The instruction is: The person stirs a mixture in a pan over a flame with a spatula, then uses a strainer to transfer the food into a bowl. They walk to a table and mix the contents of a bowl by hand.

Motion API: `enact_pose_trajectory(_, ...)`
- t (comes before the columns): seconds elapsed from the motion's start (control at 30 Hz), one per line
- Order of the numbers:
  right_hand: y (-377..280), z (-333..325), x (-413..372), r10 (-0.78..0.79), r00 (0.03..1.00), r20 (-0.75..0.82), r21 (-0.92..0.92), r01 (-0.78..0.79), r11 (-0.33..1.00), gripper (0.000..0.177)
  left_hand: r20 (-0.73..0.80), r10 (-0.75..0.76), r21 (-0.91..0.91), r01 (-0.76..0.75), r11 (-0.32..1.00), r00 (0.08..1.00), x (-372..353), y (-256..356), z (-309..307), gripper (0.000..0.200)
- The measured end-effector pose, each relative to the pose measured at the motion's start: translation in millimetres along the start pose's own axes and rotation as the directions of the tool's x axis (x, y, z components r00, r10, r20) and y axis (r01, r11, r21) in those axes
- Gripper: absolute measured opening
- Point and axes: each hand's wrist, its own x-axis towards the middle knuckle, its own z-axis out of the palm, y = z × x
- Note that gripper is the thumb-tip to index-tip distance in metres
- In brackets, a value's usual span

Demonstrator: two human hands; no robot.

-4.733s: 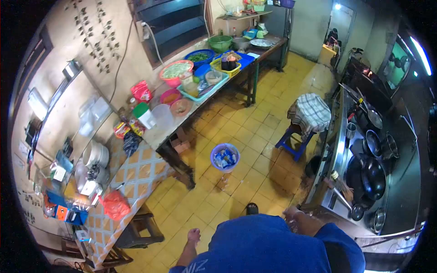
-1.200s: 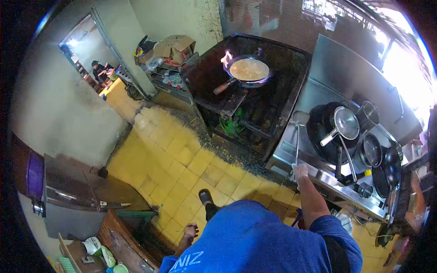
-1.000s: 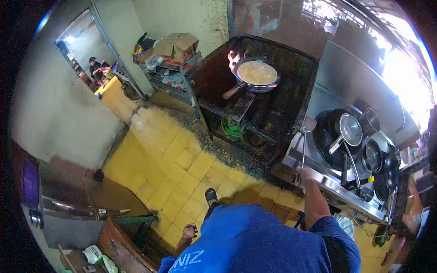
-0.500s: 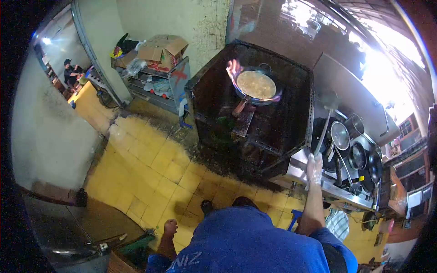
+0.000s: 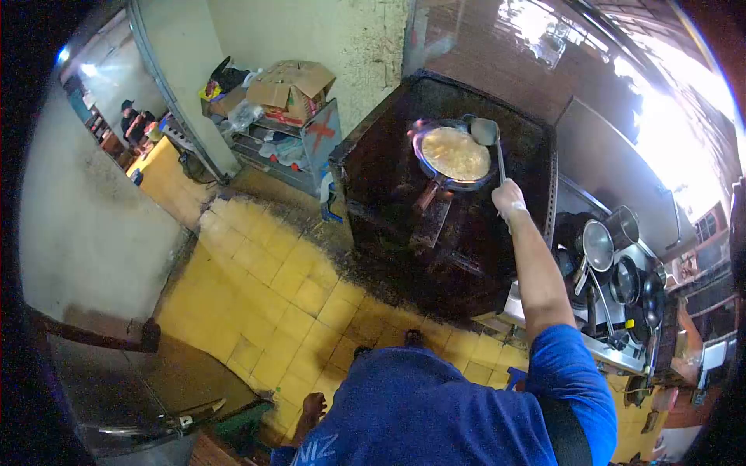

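Observation:
My right hand (image 5: 510,199), in a clear plastic glove, grips the long handle of a metal ladle (image 5: 486,132). The ladle's broad grey head is at the far right rim of a frying pan (image 5: 430,172). Yellowish, bubbling food (image 5: 456,154) fills the pan, which sits over a burner with flame at its left edge. The pan's brown handle (image 5: 427,198) points toward me, with no hand on it. Low at my side is my bare left hand (image 5: 313,405), its fingers loosely curled with nothing visible in them.
A dark, high-edged stove (image 5: 388,225) surrounds the pan. To the right, a steel counter holds strainers (image 5: 597,245), pans (image 5: 625,279) and ladles. A shelf with a cardboard box (image 5: 291,89) stands at the back left. Another person (image 5: 134,124) is beyond the doorway.
My right hand has moved forward and left from the counter's edge, bringing the ladle from beside the strainers to the pan's rim. My left hand has shifted slightly right and down.

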Motion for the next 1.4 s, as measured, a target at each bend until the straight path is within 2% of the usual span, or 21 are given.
enact_pose_trajectory(0.07,-7,12,23,0.085,0.994,0.062,0.031,-0.087,0.996,0.027,-0.093,-0.029,-0.198,0.010,0.980,0.995,50,-65,11,0.019)
enact_pose_trajectory(0.17,-1,43,54,-0.051,0.998,0.034,-0.110,0.055,0.992,0.029,-0.226,-0.072,-0.336,-0.009,0.942,0.972,65,-102,14,0.019)
enact_pose_trajectory(0.2,0,48,60,-0.264,0.950,0.165,-0.349,0.306,0.885,0.028,-0.171,0.315,0.239,-0.271,0.932,0.933,63,-106,6,0.020)
enact_pose_trajectory(0.23,-1,52,61,-0.416,0.844,0.339,-0.523,0.536,0.663,0.028,0.087,0.584,0.697,-0.468,0.543,0.807,69,-114,4,0.021)
enact_pose_trajectory(0.27,-5,65,58,-0.025,0.999,0.028,-0.024,0.025,0.999,0.027,0.087,0.581,0.695,-0.467,0.547,0.809,72,-116,10,0.021)
enact_pose_trajectory(0.3,-3,64,60,-0.023,0.999,0.030,-0.028,0.024,0.999,0.027,-0.051,0.368,0.037,-0.367,0.930,0.928,75,-118,16,0.021)
enact_pose_trajectory(0.33,0,62,63,-0.066,0.992,0.111,-0.012,0.068,0.998,0.027,0.013,0.102,-0.649,-0.069,0.758,0.995,78,-118,20,0.021)
enact_pose_trajectory(0.37,-1,57,62,-0.108,0.976,0.190,0.007,0.108,0.994,0.026,0.018,0.099,-0.647,-0.064,0.760,0.995,83,-117,22,0.021)
enact_pose_trajectory(0.4,-2,50,62,0.025,0.968,0.249,0.135,-0.060,0.989,0.024,0.057,0.106,-0.621,-0.048,0.783,0.993,90,-115,22,0.021)
enact_pose_trajectory(0.47,-3,36,59,0.049,0.956,0.289,0.180,-0.104,0.978,0.023,0.101,0.112,-0.586,-0.032,0.809,0.989,88,-104,22,0.020)
enact_pose_trajectory(0.57,2,15,45,0.059,0.922,0.384,0.279,-0.177,0.944,0.026,-0.044,-0.028,-0.428,0.007,0.904,0.999,37,-44,13,0.019)
enact_pose_trajectory(0.63,2,1,30,-0.143,0.939,0.311,0.172,0.093,0.981,0.027,-0.102,0.100,-0.331,-0.129,0.935,0.990,17,-13,11,0.025)
enact_pose_trajectory(0.67,3,-7,26,-0.205,0.917,0.343,0.083,0.188,0.979,0.027,-0.105,0.116,-0.039,-0.121,0.992,0.988,34,-18,7,0.029)
enact_pose_trajectory(0.7,10,-9,25,-0.195,0.920,0.340,0.079,0.178,0.981,0.027,-0.097,0.116,-0.031,-0.120,0.992,0.988,47,-26,0,0.029)
enact_pose_trajectory(0.77,22,-9,23,-0.346,0.873,0.345,0.006,0.366,0.930,0.026,0.020,0.104,-0.361,-0.090,0.928,0.994,53,-29,-11,0.030)
enact_pose_trajectory(0.8,11,-17,14,-0.204,0.920,0.336,-0.093,0.248,0.964,0.022,-0.095,0.085,-0.230,-0.105,0.967,0.992,19,10,-8,0.031)
enact_pose_trajectory(0.9,15,-23,-7,-0.106,0.940,0.325,0.022,0.104,0.994,0.021,-0.074,0.061,-0.250,-0.078,0.965,0.995,35,11,-14,0.032)
enact_pose_trajectory(1.17,23,-48,-40,-0.131,0.934,0.331,0.071,0.113,0.991,0.016,-0.105,-0.005,-0.390,-0.036,0.920,0.995,12,24,-3,0.025)
enact_pose_trajectory(1.23,24,-54,-50,-0.126,0.935,0.333,0.116,0.092,0.989,0.014,-0.016,0.108,-0.306,-0.107,0.946,0.994,25,9,-8,0.026)
enact_pose_trajectory(1.3,24,-57,-58,-0.221,0.954,0.205,0.021,0.222,0.975,0.014,0.004,0.102,-0.352,-0.094,0.931,0.995,30,0,-11,0.024)
enact_pose_trajectory(1.4,20,-65,-75,-0.190,0.956,0.224,-0.021,0.200,0.980,0.019,-0.021,0.116,-0.371,-0.115,0.921,0.993,29,-5,-9,0.021)
